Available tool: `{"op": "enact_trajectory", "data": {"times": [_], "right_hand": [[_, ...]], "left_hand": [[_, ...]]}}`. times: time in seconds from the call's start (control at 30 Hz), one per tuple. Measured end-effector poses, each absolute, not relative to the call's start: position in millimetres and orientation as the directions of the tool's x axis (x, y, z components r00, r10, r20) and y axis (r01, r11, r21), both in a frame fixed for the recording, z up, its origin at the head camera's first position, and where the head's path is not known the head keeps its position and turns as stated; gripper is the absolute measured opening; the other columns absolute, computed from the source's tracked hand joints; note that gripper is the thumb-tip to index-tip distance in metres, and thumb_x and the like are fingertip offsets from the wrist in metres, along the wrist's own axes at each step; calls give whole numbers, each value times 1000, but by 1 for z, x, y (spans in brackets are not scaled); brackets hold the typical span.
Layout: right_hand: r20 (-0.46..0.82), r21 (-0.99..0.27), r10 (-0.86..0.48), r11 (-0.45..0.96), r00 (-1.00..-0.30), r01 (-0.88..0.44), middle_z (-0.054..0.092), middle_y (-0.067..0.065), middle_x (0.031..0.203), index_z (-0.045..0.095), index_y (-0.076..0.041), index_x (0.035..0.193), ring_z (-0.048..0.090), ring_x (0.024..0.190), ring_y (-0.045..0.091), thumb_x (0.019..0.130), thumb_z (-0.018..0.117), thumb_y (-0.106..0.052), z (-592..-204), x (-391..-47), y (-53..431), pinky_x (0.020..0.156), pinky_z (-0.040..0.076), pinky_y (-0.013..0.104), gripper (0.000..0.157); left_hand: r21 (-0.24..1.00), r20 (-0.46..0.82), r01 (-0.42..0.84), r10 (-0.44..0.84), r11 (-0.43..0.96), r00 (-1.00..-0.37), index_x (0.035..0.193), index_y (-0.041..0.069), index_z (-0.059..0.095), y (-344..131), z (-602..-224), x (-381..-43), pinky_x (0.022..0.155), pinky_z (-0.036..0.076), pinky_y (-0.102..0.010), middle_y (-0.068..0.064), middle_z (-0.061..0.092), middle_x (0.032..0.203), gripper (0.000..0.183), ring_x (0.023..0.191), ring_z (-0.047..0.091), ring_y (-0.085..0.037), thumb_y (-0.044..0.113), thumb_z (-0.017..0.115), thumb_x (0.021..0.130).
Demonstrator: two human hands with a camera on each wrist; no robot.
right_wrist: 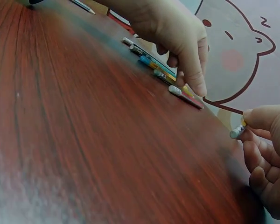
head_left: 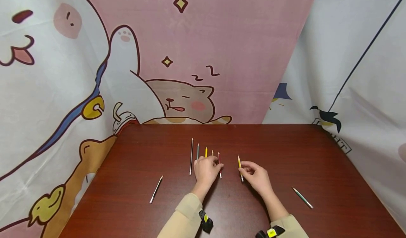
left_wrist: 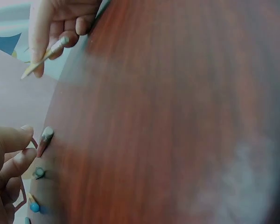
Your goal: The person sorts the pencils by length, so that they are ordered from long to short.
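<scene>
My right hand (head_left: 256,178) pinches a yellow pencil (head_left: 239,163) between thumb and fingers; its point faces away and its eraser end shows in the right wrist view. My left hand (head_left: 205,169) hovers over a row of pencils, thumb close beside a red pencil (head_left: 219,156). In the left wrist view its thumb and index finger stand apart near the red pencil's eraser end (left_wrist: 47,132). Left of the red one lie a light-tipped pencil (head_left: 212,152), a yellow pencil (head_left: 206,151), a teal pencil (head_left: 198,151) and a dark pencil (head_left: 191,157). The hand partly covers the middle ones.
A dark pencil (head_left: 156,189) lies slanted at the left of the reddish-brown table (head_left: 142,146). Off to the right is a green pencil (head_left: 302,197). A cartoon-printed cloth (head_left: 247,54) hangs behind the table's far edge.
</scene>
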State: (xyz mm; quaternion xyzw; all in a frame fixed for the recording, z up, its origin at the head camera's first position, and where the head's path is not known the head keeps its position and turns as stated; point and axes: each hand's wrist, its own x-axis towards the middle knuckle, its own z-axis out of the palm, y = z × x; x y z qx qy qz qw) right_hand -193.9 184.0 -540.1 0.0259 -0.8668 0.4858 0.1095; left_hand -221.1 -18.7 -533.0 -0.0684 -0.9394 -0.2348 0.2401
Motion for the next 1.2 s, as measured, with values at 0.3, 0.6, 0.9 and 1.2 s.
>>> {"op": "enact_trajectory", "data": {"times": [0.3, 0.6, 0.9, 1.2], "right_hand": [[194, -823, 83, 556, -978, -116, 70, -1, 78, 75, -7, 104, 63, 70, 11, 83, 79, -12, -538, -200, 172, 64, 49, 24, 22], [166, -783, 88, 618, -982, -76, 68, -5, 78, 75, -11, 105, 62, 70, 10, 85, 78, -21, -534, -202, 162, 61, 45, 29, 23], [180, -745, 87, 662, -980, -78, 68, -9, 76, 75, -15, 104, 58, 65, 7, 84, 79, -23, -535, -206, 155, 56, 42, 30, 23], [174, -713, 82, 698, -981, -69, 69, -8, 78, 75, -16, 106, 62, 68, 10, 84, 79, -26, -537, -212, 150, 57, 44, 34, 25]], "left_hand": [[454, 475, 296, 53, 841, -878, 87, 19, 78, -25, -525, -209, 67, 39, -33, 14, 66, 65, 21, 68, 55, -13, 35, 84, 74], [490, 449, 326, 87, 808, -890, 90, 18, 78, -26, -520, -198, 69, 41, -33, 13, 68, 67, 21, 69, 56, -11, 32, 83, 76], [498, 411, 336, 123, 800, -903, 92, 16, 78, -28, -513, -192, 72, 43, -35, 14, 67, 65, 23, 70, 58, -10, 32, 84, 75], [560, 315, 363, 214, 745, -925, 94, 14, 78, -38, -505, -186, 74, 43, -34, 15, 68, 67, 22, 71, 60, -8, 28, 82, 78]]}}
